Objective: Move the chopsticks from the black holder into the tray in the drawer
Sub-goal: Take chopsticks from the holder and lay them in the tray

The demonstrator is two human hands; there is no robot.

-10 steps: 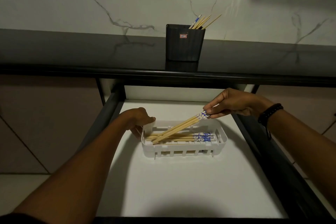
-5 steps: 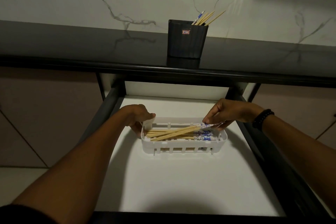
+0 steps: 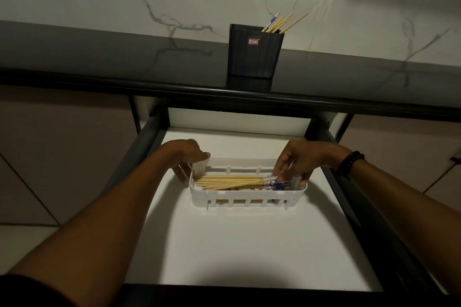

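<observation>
The black holder (image 3: 254,53) hides the lower lengths of its chopsticks (image 3: 283,23), and its small red label is too small to read. The right hand (image 3: 298,163) covers the tray's (image 3: 247,198) far right corner, so its fingertip grip cannot be told. Both forearms run off the bottom edge.
</observation>
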